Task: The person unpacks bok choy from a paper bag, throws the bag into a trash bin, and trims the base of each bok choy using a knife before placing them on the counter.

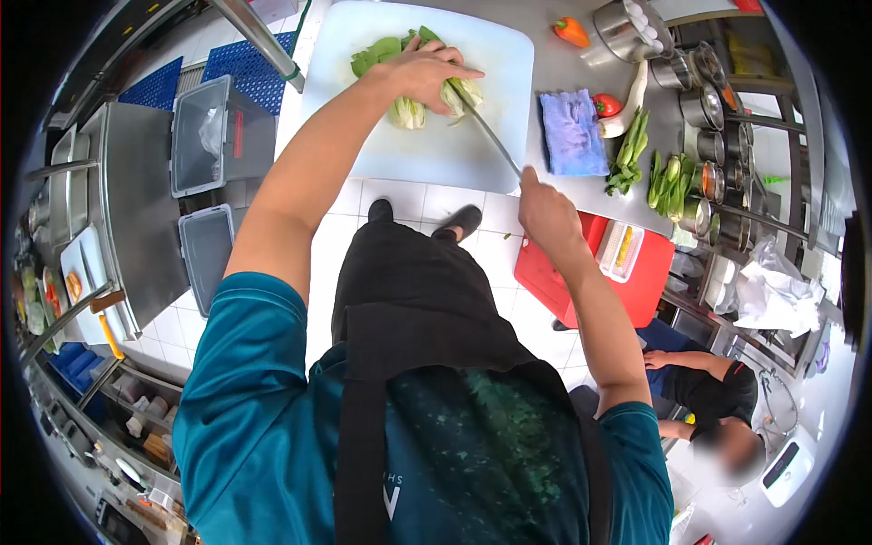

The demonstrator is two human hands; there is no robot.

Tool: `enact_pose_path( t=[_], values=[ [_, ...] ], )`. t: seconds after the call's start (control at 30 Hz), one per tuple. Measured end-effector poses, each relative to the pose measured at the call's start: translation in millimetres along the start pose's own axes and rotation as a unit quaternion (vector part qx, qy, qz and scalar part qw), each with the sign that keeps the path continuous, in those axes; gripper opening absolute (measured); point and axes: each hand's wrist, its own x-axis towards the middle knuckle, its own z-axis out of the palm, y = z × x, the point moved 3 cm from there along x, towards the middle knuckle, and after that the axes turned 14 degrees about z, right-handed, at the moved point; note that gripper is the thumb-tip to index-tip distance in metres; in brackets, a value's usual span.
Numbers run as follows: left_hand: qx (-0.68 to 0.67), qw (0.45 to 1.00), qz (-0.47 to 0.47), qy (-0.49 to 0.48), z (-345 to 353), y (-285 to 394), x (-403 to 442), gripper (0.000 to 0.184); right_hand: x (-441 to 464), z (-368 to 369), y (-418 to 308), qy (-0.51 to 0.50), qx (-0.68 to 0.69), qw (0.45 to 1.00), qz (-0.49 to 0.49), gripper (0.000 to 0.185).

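the greens (408, 113), pale and ribbed at the stems, dark at the leaves, lie on the board (345, 150), long axis roughly away from the person, leaves farthest. the left hand (425, 76) presses them, fingers spread; the right hand (550, 216) grips the knife (495, 138), tip forward-left. the shirt (472, 454) shows a white "w".

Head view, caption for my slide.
Left hand steadies leafy greens on a cutting board; right hand holds the kitchen knife.
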Motion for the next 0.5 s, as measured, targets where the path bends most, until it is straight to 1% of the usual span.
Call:
enact_pose_path(
  t=[0.03,0.1,0.13,0.2,0.23,0.3,0.33,0.37,0.4,0.43,0.47,0.5],
  values=[
    [0.002,1.000,-0.001,0.003,0,0,-1,0.089,-8,1,9,0.003,-0.002,1.000,0.000,0.017],
    [0.020,0.999,0.012,0.043,1,4,-7,0.094,-34,10,31,-0.045,0.036,0.998,0.012,0.014],
    [0.019,0.999,0.010,0.044,7,3,-10,0.094,-45,6,36,-0.045,0.035,0.998,0.011,0.014],
    [0.071,0.969,0.019,0.234,5,-2,-21,0.091,-63,-7,46,-0.084,0.053,0.995,0.033,0.016],
    [0.071,0.970,0.017,0.233,1,-1,-32,0.091,-71,-15,52,-0.085,0.053,0.995,0.031,0.016],
    [-0.033,0.927,-0.057,0.370,-20,3,-65,0.067,-75,-28,62,-0.136,0.133,0.981,0.044,0.019],
    [-0.029,0.926,-0.063,0.370,-20,11,-69,0.067,-70,-33,61,-0.136,0.133,0.981,0.036,0.019],
    [-0.061,0.940,-0.146,0.303,-11,16,-71,0.051,-63,-40,58,-0.095,0.158,0.982,0.050,0.021],
    [-0.094,0.942,-0.227,0.231,-1,21,-72,0.036,-56,-42,54,-0.056,0.185,0.979,0.065,0.023],
    [-0.090,0.941,-0.232,0.229,8,30,-67,0.036,-37,-39,49,-0.046,0.190,0.978,0.067,0.026],
    [-0.051,0.935,-0.245,0.253,17,40,-56,0.028,-7,-32,42,-0.034,0.195,0.978,0.067,0.028],
    [-0.010,0.925,-0.258,0.278,23,46,-47,0.020,20,-23,33,0.006,0.201,0.978,0.055,0.032]
  ],
)
